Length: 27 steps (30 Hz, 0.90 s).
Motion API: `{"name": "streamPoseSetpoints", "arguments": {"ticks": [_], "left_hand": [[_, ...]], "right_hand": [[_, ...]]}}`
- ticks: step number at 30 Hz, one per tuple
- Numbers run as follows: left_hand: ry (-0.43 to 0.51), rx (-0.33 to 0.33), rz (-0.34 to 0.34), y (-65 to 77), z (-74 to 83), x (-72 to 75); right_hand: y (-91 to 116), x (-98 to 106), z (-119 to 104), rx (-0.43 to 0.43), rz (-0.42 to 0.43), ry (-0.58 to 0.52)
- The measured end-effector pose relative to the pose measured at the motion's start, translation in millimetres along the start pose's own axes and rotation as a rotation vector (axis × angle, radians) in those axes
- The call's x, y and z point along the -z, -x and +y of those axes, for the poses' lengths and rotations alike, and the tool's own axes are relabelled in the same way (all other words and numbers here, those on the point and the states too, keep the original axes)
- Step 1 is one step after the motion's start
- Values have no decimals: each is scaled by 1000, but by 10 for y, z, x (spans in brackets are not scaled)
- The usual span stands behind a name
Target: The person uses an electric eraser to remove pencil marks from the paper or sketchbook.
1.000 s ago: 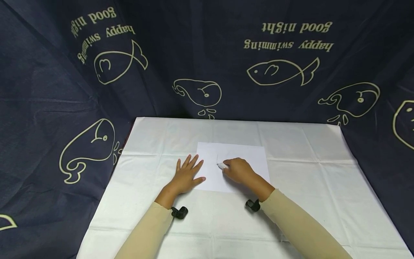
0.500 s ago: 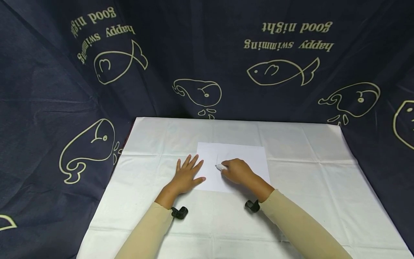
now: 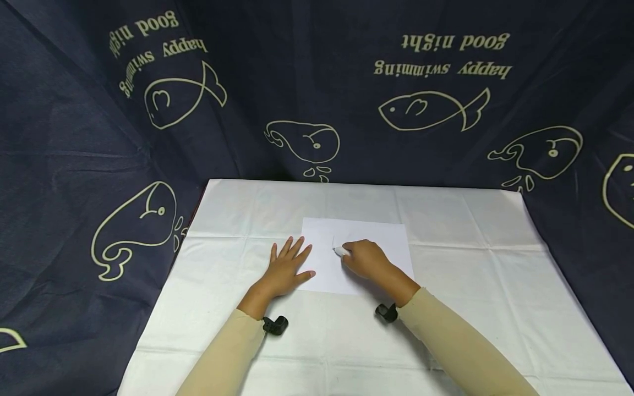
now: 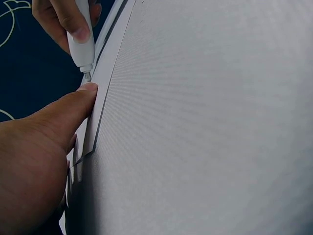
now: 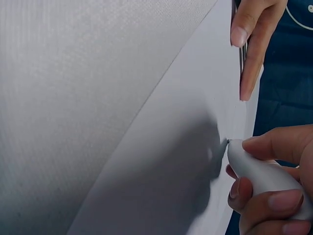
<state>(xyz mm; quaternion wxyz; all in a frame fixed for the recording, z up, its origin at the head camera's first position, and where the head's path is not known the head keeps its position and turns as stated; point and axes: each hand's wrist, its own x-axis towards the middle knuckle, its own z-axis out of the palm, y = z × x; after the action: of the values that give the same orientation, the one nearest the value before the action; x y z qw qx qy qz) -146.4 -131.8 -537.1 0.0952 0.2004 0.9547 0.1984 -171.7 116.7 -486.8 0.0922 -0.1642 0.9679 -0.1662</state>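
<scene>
A sheet of white paper (image 3: 371, 231) lies on the white cloth. Fingers spread, my left hand (image 3: 283, 273) rests flat across the sheet's left edge. My right hand (image 3: 368, 260) grips a thick white pen-like tool (image 3: 340, 251) over the middle of the paper. Seen from the left wrist, this tool (image 4: 82, 53) has a bulging body and a narrow metal tip. In the right wrist view the thumb and fingers curl round the tool (image 5: 264, 171), its tip at the paper. A faint thin line runs up the sheet from near the tip.
The white tablecloth (image 3: 465, 264) has raised creases. Behind and to the sides hangs a dark blue curtain (image 3: 307, 71) with fish and whale drawings. Each wrist wears a small black camera, such as the left one (image 3: 275, 325).
The right hand and the tool shift slightly left and nearer, then back right and a little away. The left hand and the paper stay still.
</scene>
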Motion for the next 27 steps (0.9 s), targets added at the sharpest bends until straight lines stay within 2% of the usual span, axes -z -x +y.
{"name": "streamPoseSetpoints", "arguments": {"ticks": [7, 13, 19, 24, 27], "left_hand": [[-3, -3, 3, 4, 10, 8], [1, -17, 23, 16, 31, 27], [-2, -12, 17, 22, 33, 30], [2, -11, 13, 19, 36, 31], [5, -11, 11, 19, 34, 29]], "right_hand": [[-15, -12, 15, 16, -19, -11], [-46, -17, 26, -16, 7, -17], [-45, -20, 0, -11, -30, -25], [-49, -19, 15, -30, 4, -11], [-52, -24, 17, -28, -5, -24]]}}
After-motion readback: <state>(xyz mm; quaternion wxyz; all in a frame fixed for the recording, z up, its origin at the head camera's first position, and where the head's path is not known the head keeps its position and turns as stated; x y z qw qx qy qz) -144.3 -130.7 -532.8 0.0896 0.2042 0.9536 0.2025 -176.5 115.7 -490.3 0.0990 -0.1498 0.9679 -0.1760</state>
